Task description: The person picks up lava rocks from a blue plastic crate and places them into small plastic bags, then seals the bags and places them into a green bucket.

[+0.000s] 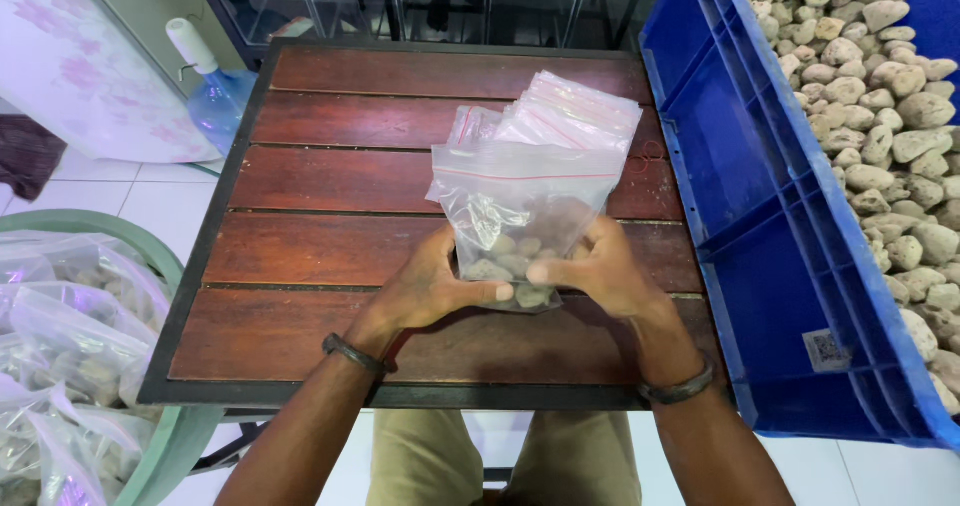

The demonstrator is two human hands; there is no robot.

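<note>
Bright even daylight, soft shadows, mild glare on plastic, sharp centre, slight edge stretch

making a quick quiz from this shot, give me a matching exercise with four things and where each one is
Things:
1 filled zip bag
2 stack of empty zip bags
3 blue crate
4 water bottle

Places:
A on the floor, beyond the table's far left corner
B between left hand and right hand
C right of the table, holding pale stones
D lying on the table, behind the hands

Pairs: 1-B, 2-D, 3-C, 4-A
</note>
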